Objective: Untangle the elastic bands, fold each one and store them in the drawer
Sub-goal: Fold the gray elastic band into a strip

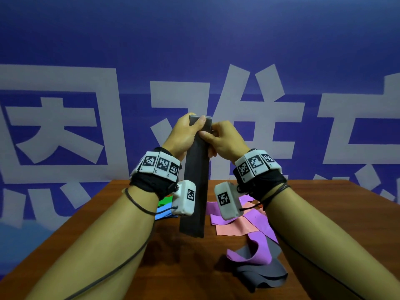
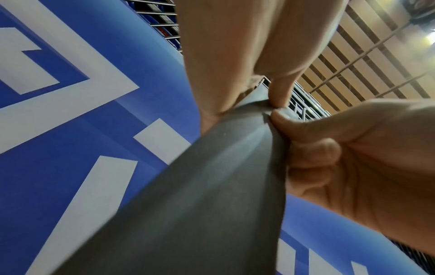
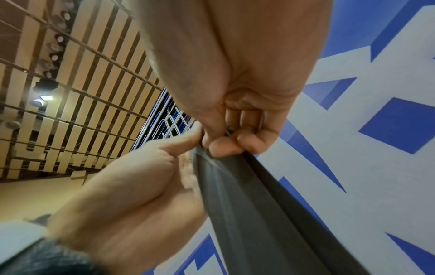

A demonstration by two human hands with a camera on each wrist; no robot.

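A dark grey elastic band (image 1: 195,187) hangs doubled over, straight down in front of me, its lower end just above the table. My left hand (image 1: 186,131) grips its top fold, thumb laid across the front. Beside it my right hand (image 1: 218,137) pinches the band's right edge just below the top. The left wrist view shows the grey band (image 2: 212,186) pinched between thumb and fingers (image 2: 280,93). In the right wrist view the grey band (image 3: 247,204) is pinched by curled fingertips (image 3: 221,147). No drawer is in view.
A wooden table (image 1: 194,273) stands against a blue wall with white characters. On it to the right lie tangled purple (image 1: 253,254), pink (image 1: 236,228) and grey (image 1: 262,276) bands. Blue (image 1: 162,213) and green (image 1: 165,201) bands lie behind my left wrist.
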